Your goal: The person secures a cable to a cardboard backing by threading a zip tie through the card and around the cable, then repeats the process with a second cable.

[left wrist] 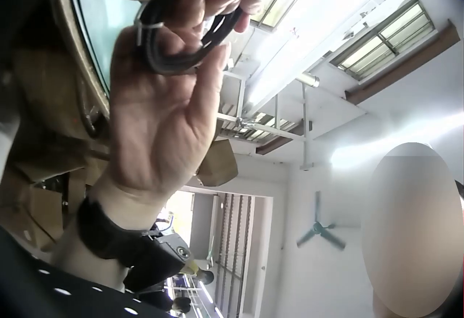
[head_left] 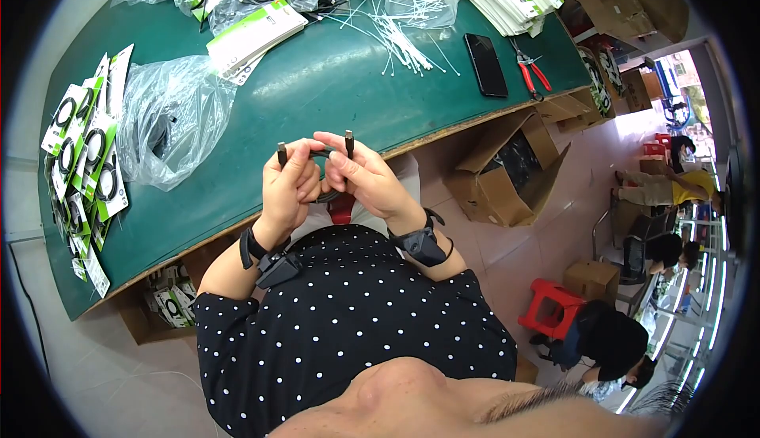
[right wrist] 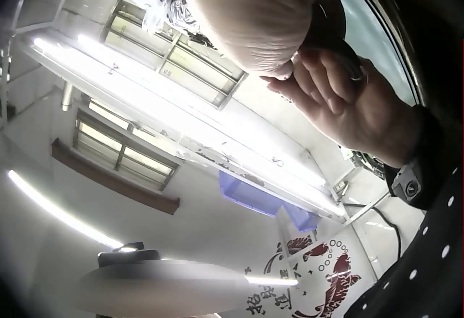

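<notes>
In front of the torso, over the table's front edge, both hands hold a coiled black USB cable (left wrist: 177,63). Its two plug ends stick up, one plug (head_left: 282,154) beside the left fingers and another plug (head_left: 349,144) beside the right fingers. The left hand (head_left: 288,188) pinches the coil with thumb and curled fingers. Facing it, the right hand (head_left: 370,182) grips the other side of the loop. A pale tie (left wrist: 150,25) crosses the coil in the left wrist view. Fingers hide much of the cable in the right wrist view.
On the green table (head_left: 317,81) lie carded cables (head_left: 91,153), a plastic bag (head_left: 176,113), a stack of cards (head_left: 257,36), white cable ties (head_left: 404,42), a phone (head_left: 485,66) and red-handled pliers (head_left: 529,72). An open carton (head_left: 507,173) stands at the right.
</notes>
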The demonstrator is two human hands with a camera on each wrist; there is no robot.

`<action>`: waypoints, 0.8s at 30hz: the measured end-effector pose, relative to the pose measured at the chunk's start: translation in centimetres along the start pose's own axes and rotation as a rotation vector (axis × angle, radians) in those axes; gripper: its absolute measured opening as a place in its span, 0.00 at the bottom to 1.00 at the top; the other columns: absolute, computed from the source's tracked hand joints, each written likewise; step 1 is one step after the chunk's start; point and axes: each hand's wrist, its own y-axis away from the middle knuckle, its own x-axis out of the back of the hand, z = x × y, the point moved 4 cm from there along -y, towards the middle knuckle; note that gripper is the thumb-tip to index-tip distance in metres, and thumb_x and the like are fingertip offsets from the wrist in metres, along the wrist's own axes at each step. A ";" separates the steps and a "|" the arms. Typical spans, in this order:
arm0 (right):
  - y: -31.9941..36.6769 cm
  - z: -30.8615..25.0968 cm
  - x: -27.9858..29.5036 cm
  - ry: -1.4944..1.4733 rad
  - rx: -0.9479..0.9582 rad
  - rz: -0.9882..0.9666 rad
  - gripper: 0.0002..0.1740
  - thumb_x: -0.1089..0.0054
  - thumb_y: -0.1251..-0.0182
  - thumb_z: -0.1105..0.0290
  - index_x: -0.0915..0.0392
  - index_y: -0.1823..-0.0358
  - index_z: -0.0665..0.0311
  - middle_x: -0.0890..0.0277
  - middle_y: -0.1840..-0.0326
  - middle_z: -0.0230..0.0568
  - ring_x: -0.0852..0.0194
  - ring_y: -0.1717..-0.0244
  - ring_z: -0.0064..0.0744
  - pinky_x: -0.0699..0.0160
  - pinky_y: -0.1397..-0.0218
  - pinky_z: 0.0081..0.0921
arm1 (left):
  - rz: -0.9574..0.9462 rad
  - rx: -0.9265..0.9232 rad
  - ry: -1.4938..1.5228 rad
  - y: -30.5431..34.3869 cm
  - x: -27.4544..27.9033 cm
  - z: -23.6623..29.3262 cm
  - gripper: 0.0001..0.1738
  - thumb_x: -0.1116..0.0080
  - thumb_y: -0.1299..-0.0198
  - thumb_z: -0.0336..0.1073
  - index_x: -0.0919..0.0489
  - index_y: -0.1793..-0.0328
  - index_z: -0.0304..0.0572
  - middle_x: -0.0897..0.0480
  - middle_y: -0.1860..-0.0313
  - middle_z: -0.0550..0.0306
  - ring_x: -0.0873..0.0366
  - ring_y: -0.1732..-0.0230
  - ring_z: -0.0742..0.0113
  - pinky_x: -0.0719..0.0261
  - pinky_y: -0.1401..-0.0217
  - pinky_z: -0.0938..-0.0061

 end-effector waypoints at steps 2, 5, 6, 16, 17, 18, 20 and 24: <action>-0.2 0.5 0.3 0.086 0.026 -0.007 0.20 0.52 0.22 0.63 0.33 0.37 0.69 0.35 0.68 0.26 0.38 0.67 0.19 0.35 0.60 0.19 | 0.002 0.014 -0.004 -0.1 0.0 0.3 0.15 0.53 0.25 0.39 0.22 0.49 0.34 0.41 0.84 0.72 0.48 0.87 0.85 0.52 0.85 0.85; -0.3 0.6 0.7 0.259 0.080 -0.017 0.15 0.51 0.23 0.64 0.29 0.45 0.67 0.33 0.66 0.27 0.35 0.64 0.20 0.34 0.57 0.19 | 0.002 0.044 -0.013 -0.5 -0.2 0.8 0.14 0.52 0.26 0.38 0.22 0.50 0.34 0.41 0.84 0.72 0.48 0.87 0.85 0.52 0.85 0.85; -0.4 0.5 0.8 0.258 0.066 -0.032 0.13 0.50 0.23 0.64 0.29 0.49 0.66 0.32 0.66 0.28 0.35 0.63 0.20 0.34 0.57 0.19 | -0.014 0.115 -0.040 -0.6 -0.3 1.0 0.14 0.52 0.26 0.38 0.22 0.51 0.34 0.40 0.84 0.72 0.48 0.87 0.85 0.52 0.86 0.85; -0.6 0.5 2.0 0.186 -0.074 -0.100 0.09 0.46 0.26 0.66 0.28 0.63 0.64 0.30 0.66 0.29 0.34 0.65 0.18 0.34 0.59 0.17 | -0.015 0.271 -0.019 -0.3 -0.2 1.2 0.12 0.49 0.28 0.37 0.21 0.53 0.33 0.39 0.85 0.72 0.48 0.88 0.85 0.53 0.86 0.85; -0.8 0.2 2.1 0.185 -0.071 -0.099 0.09 0.46 0.26 0.66 0.28 0.63 0.64 0.30 0.66 0.29 0.34 0.65 0.18 0.34 0.59 0.17 | -0.017 0.272 -0.022 -0.3 -0.3 1.3 0.12 0.49 0.28 0.37 0.21 0.53 0.33 0.39 0.85 0.72 0.48 0.88 0.85 0.53 0.86 0.85; -0.9 -0.3 2.3 0.240 -0.099 -0.119 0.08 0.45 0.27 0.67 0.27 0.62 0.65 0.29 0.66 0.30 0.33 0.65 0.18 0.33 0.60 0.17 | -0.022 0.276 -0.028 -0.4 -0.4 1.3 0.12 0.49 0.28 0.37 0.21 0.53 0.33 0.39 0.85 0.72 0.48 0.88 0.85 0.53 0.87 0.85; -0.7 -0.8 2.7 0.350 -0.159 -0.156 0.07 0.42 0.29 0.70 0.25 0.58 0.67 0.27 0.66 0.31 0.32 0.67 0.18 0.31 0.64 0.17 | -0.033 0.288 -0.040 -0.6 -0.6 1.2 0.12 0.49 0.28 0.37 0.21 0.53 0.33 0.39 0.85 0.72 0.48 0.88 0.86 0.54 0.87 0.85; -0.1 -1.0 2.3 -0.075 -0.242 -0.228 0.10 0.38 0.34 0.76 0.24 0.53 0.71 0.25 0.67 0.33 0.30 0.72 0.19 0.29 0.71 0.17 | -0.037 0.265 -0.051 -1.1 -0.3 1.5 0.12 0.48 0.28 0.37 0.21 0.53 0.33 0.40 0.85 0.73 0.49 0.88 0.86 0.55 0.87 0.86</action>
